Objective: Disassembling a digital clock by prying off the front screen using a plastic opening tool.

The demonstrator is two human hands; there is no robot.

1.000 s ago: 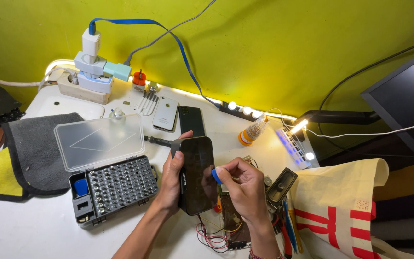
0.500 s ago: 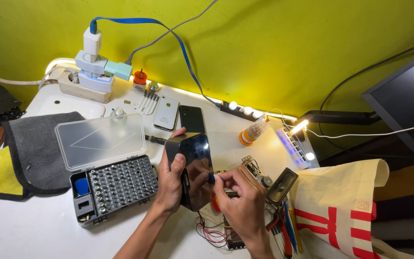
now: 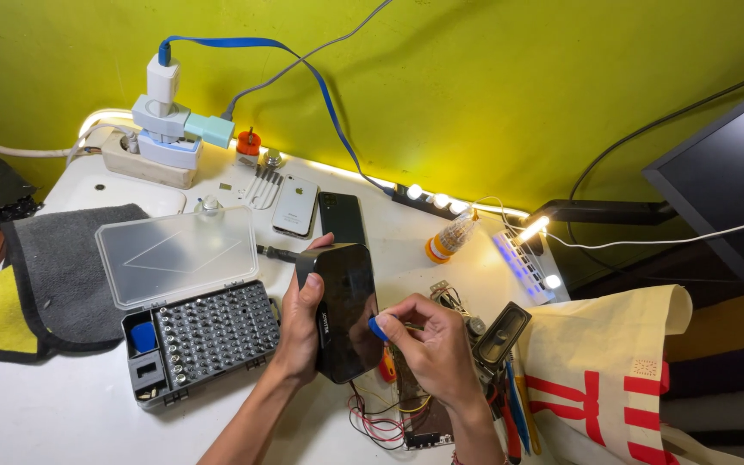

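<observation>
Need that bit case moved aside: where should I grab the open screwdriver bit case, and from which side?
Grip the screwdriver bit case by its dark tray's long front edge, coming from the near-left. The clear lid lies hinged open behind, and the left hand sits close on the right.

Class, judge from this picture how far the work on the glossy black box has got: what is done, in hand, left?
Done: the bit set case lies open, clear lid back. In hand: the left hand grips the glossy black box; the right hand presses a small blue pick at its edge. Left: the box looks closed, with no gap visible.
</observation>
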